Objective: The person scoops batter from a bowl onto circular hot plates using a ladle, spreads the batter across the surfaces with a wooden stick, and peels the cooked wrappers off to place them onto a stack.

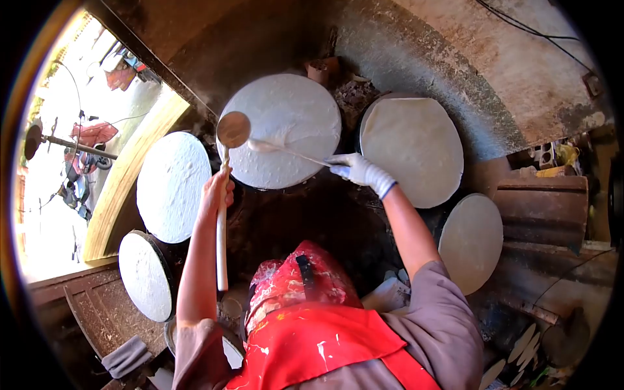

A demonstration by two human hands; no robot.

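Observation:
My bare left hand (218, 193) is closed around the long pale handle of a ladle (234, 129). Its round brown head is over the left edge of the large white-coated round pan (286, 107). In a white glove with a blue cuff, my right hand (359, 172) grips a thin stick with a whitish, paddle-like end (265, 146). That end is at the pan's lower left surface, near the ladle's head; whether it touches cannot be made out. A streak of thicker white paste crosses the pan there.
More round white pans stand in an arc: two at left (174, 187) (144, 276), two at right (412, 153) (471, 244). A grey cloth (126, 357) lies at lower left. Curved roof tiles (541, 211) are at right. A bright opening with parked motorbikes is at far left.

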